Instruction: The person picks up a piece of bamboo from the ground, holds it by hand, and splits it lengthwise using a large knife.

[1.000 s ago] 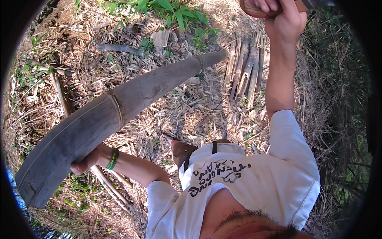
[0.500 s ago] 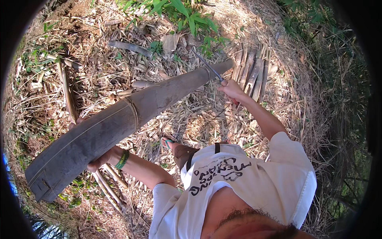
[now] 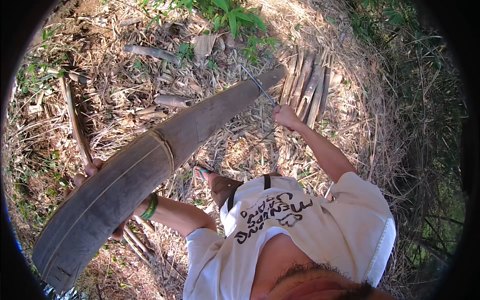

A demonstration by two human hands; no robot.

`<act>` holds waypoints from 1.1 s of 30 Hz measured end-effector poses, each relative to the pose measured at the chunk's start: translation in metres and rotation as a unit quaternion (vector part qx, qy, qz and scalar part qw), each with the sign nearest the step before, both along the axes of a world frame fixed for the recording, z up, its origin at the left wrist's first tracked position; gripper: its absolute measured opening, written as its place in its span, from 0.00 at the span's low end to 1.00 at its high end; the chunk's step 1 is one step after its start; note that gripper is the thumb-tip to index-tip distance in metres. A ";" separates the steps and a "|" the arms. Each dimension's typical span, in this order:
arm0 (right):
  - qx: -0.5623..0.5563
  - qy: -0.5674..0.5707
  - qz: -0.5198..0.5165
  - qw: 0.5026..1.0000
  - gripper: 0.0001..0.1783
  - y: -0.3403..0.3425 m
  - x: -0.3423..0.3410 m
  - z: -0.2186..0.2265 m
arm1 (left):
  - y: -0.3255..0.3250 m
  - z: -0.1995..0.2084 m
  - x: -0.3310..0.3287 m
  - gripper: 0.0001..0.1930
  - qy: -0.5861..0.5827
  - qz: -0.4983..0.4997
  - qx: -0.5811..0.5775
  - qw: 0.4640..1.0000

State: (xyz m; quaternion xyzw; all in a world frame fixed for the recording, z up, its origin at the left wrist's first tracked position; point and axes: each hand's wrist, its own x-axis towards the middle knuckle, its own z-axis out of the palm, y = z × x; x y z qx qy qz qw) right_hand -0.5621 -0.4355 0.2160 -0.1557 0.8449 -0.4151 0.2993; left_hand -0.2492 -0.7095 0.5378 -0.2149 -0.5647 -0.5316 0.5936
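A thick grey-brown bamboo pole [image 3: 195, 122] runs from the lower left to the upper right, its near end large and raised toward me. My left hand [image 3: 91, 169] is wrapped round its near part from underneath. The fingers show past the far side, and the palm is hidden beneath the pole. My right hand [image 3: 286, 117] is closed on the handle of a long thin-bladed tool [image 3: 256, 83]. Seen nearly edge-on, the blade lies across the pole near its far end, around a joint. Whether it is a saw or a machete I cannot tell.
Several split bamboo pieces [image 3: 311, 82] lie side by side beyond my right hand. Dry leaf litter covers the ground, with loose bamboo lengths [image 3: 152, 52] and a stick [image 3: 75, 117] at the left. Green shoots [image 3: 232, 17] grow at the top; dense brush [image 3: 425, 125] stands right.
The pole's near end has dropped lower in view, with my left fingers showing more on its far side. My right hand and blade have shifted slightly left in view, the blade still across the pole.
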 end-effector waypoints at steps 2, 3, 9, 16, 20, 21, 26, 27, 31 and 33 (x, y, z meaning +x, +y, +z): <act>0.043 -0.007 -0.016 0.999 0.15 -0.004 0.018 -0.039 | 0.003 -0.011 -0.003 0.60 -0.008 -0.024 -0.015 1.000; 0.042 -0.011 0.017 0.999 0.16 -0.013 0.017 -0.027 | 0.008 -0.005 0.002 0.59 -0.001 -0.039 -0.032 0.999; 0.006 0.073 -0.032 0.997 0.21 -0.004 0.029 0.004 | -0.007 -0.003 0.004 0.56 -0.002 -0.123 -0.100 0.987; 0.030 0.161 -0.015 0.986 0.24 0.004 0.012 0.027 | 0.073 0.008 0.000 0.44 0.041 0.268 0.256 0.928; 0.006 0.229 0.025 0.973 0.20 0.003 0.021 0.006 | 0.064 0.001 0.015 0.41 0.062 0.252 0.287 0.922; -0.029 0.142 0.021 0.989 0.19 0.003 0.019 -0.002 | 0.055 0.000 0.024 0.41 0.054 0.220 0.266 0.937; -0.224 -0.284 -0.052 0.931 0.21 -0.002 0.012 -0.002 | 0.024 0.003 0.008 0.45 0.028 0.182 0.219 0.958; -0.261 -0.339 -0.055 0.902 0.20 -0.006 0.011 -0.001 | 0.020 0.008 0.007 0.45 0.019 0.182 0.201 0.962; -0.148 -0.260 -0.056 0.953 0.15 -0.016 0.003 0.034 | -0.007 0.010 -0.005 0.46 0.013 0.173 0.179 0.969; -0.164 -0.228 -0.039 0.959 0.14 -0.013 -0.021 0.063 | -0.026 0.010 -0.005 0.46 0.011 0.161 0.174 0.972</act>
